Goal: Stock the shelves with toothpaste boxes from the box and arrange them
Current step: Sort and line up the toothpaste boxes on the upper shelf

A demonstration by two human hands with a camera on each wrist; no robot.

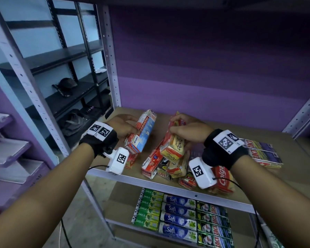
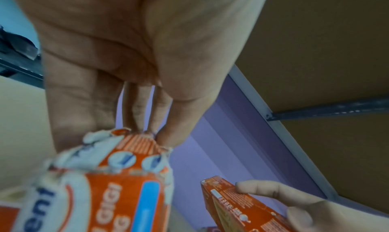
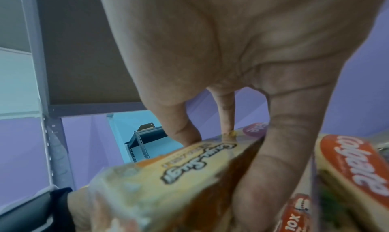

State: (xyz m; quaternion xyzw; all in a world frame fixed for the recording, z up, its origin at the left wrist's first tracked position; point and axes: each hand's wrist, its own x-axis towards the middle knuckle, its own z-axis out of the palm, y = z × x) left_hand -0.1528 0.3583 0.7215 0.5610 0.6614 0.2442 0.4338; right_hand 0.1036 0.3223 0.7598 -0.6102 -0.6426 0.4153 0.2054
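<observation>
My left hand [image 1: 123, 127] grips a red, white and blue Pepsodent box [image 1: 141, 133] tilted above the brown shelf board [image 1: 213, 129]; the left wrist view shows the worn end of that box [image 2: 118, 174] under my fingers [image 2: 73, 105]. My right hand [image 1: 183, 130] holds a yellow box [image 1: 173, 149] together with a red box [image 1: 170, 133] behind it; up close the yellow box [image 3: 189, 169] lies under the thumb and fingers [image 3: 273, 152]. A loose pile of toothpaste boxes [image 1: 168, 169] lies on the shelf below both hands.
Red Colgate boxes [image 1: 222, 178] sit at the shelf's front edge, and purple Zact boxes [image 1: 263, 153] lie at the right. The lower shelf holds neat rows of Darlie [image 1: 149, 208], Safi [image 1: 177, 215] and Zact boxes [image 1: 213, 224]. Perforated metal uprights [image 1: 111, 56] flank the bay; a purple wall backs it.
</observation>
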